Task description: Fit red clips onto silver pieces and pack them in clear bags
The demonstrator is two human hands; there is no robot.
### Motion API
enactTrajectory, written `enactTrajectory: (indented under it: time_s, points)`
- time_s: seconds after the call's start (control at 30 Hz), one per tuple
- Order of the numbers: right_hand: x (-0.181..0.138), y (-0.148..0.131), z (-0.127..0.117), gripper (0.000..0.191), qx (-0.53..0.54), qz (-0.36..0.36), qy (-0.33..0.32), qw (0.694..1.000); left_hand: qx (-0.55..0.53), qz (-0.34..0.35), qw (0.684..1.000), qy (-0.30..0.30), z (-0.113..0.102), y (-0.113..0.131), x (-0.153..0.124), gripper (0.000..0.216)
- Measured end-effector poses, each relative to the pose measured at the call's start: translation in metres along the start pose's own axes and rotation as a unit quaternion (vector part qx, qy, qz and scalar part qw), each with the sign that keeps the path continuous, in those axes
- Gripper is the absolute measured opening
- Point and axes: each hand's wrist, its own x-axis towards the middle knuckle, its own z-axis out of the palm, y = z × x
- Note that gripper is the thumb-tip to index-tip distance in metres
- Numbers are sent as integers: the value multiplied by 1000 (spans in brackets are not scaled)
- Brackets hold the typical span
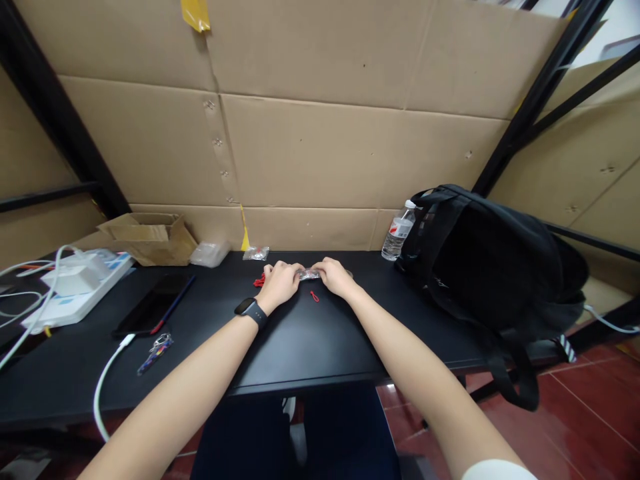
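A small clear plastic bag [309, 275] lies between my two hands near the middle of the black table, its contents too small to make out. My left hand [281, 283], with a dark watch on the wrist, has its fingers closed on the bag's left end. At the right end, my right hand [336, 276] pinches it too. Red cords [259, 281] bunch up just left of my left hand, partly hidden by it. A single short red cord loop [315, 297] lies on the table just in front of the bag.
Behind my left hand lies another small clear bag [256, 253]. A water bottle [399, 231] and a black backpack [493, 280] stand at right. On the left are a phone [153, 305], a keychain [156, 352], a power strip [80, 293] and a brown paper bag [150, 239].
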Motion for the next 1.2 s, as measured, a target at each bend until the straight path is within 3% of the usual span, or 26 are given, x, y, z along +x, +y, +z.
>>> enactTrajectory:
  time_s: [0.23,0.4,0.63,0.77,1.0,1.2]
  points:
    - [-5,-7,-6,50,-96,-39,-57,993,38,49,998,10,-2,0,-3,29]
    - [0,-4,-4,33,-83,-21,-70,994,21,47,998,-39,-3,-2,1,28]
    - [8,3,-3,26,-5,40,16,999,-5,3,1000,24,-5,-2,7,24]
    - [11,4,-1,22,12,100,45,994,-9,-9,999,53,-6,2,7,37]
    - [12,10,3,17,-13,134,23,991,40,85,995,21,-6,13,1,30]
    - [11,9,1,20,-9,132,53,990,53,90,994,-22,-5,17,0,35]
